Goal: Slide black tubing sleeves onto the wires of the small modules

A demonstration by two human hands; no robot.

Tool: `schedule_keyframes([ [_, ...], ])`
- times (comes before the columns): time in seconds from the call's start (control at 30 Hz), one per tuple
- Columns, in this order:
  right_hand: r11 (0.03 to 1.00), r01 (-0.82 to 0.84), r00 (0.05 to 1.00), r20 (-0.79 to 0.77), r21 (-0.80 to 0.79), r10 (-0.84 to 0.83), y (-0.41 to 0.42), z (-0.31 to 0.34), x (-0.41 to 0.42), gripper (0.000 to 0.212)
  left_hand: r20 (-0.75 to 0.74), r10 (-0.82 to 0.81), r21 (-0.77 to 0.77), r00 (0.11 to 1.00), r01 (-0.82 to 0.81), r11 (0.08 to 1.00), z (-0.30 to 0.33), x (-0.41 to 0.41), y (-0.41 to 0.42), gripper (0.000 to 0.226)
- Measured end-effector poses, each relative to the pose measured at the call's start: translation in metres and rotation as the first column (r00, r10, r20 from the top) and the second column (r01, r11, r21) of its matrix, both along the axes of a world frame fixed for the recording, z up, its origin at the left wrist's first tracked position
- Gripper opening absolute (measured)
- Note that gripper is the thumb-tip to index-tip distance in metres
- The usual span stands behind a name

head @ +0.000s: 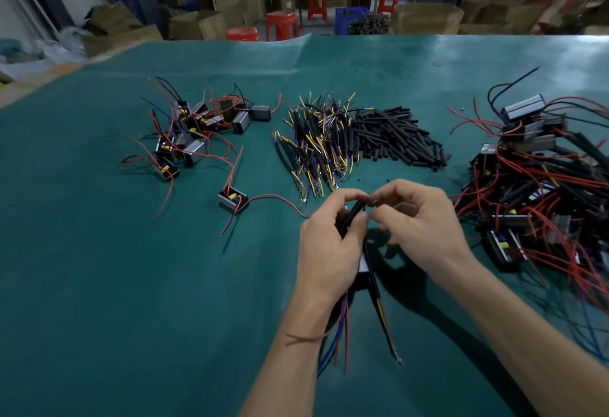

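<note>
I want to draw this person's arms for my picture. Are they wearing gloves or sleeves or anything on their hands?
No gloves and no sleeves show: both forearms are bare to the bottom edge of the picture. The left hand has a thin red string tied around its wrist. The right hand has nothing on its wrist. No rings or watch can be seen.

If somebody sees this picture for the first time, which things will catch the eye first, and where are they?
First the two hands in the lower middle: the left hand grips a black tubing sleeve while the right hand pinches a wire end at its mouth. Behind them on the green table cover lies a heap of loose black sleeves. A tangle of modules with red wires fills the right edge.
</note>
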State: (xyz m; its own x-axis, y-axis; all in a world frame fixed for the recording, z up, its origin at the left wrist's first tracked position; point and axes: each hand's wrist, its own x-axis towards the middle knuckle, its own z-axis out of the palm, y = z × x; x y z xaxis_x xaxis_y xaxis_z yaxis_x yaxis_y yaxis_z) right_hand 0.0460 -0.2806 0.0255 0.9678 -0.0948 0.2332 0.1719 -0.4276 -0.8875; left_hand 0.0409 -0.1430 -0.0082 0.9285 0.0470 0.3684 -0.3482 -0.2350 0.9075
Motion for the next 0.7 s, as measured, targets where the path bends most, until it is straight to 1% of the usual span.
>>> schedule_keyframes([
  [0.1, 0.991, 0.001, 0.994, 0.108, -0.133, 0.013, -0.0038, 0.0018, 0.0002, 0.012, -0.009, 0.003, 0.001, 1.000, -0.003, 1.000, 0.0001, -0.0002, -0.0004, 0.021],
  [0.2, 0.979, 0.000, 0.975, 0.219, -0.205, 0.046, -0.0070, 0.0013, 0.0005, 0.010, -0.018, 0.019, 0.013, 1.000, -0.019, 1.000, 0.0002, 0.0004, -0.0009, 0.017],
  [0.37, 0.888, 0.043, 0.881, 0.437, -0.457, 0.182, -0.0099, 0.0002, -0.0032, 0.003, -0.013, 0.024, -0.002, 1.000, -0.024, 1.000, -0.0003, -0.0006, -0.0007, 0.007],
  [0.47, 0.848, 0.079, 0.833, 0.502, -0.525, 0.233, -0.0097, -0.0011, -0.0025, 0.006, -0.018, 0.035, 0.003, 0.999, -0.035, 0.999, -0.0008, 0.0000, -0.0019, 0.008],
  [0.57, 0.807, 0.118, 0.794, 0.543, -0.578, 0.273, -0.0092, -0.0017, -0.0017, 0.010, -0.034, 0.036, -0.030, 0.999, -0.037, 0.999, -0.0016, 0.0012, -0.0023, 0.011],
  [0.63, 0.791, 0.113, 0.780, 0.547, -0.602, 0.305, -0.0098, -0.0006, -0.0010, 0.012, -0.040, 0.042, -0.049, 0.998, -0.044, 0.998, -0.0025, 0.0021, -0.0019, 0.014],
  [0.7, 0.775, 0.114, 0.777, 0.542, -0.622, 0.321, -0.0085, -0.0005, -0.0011, 0.008, -0.033, 0.069, -0.052, 0.997, -0.071, 0.996, -0.0034, 0.0027, -0.0010, 0.016],
])
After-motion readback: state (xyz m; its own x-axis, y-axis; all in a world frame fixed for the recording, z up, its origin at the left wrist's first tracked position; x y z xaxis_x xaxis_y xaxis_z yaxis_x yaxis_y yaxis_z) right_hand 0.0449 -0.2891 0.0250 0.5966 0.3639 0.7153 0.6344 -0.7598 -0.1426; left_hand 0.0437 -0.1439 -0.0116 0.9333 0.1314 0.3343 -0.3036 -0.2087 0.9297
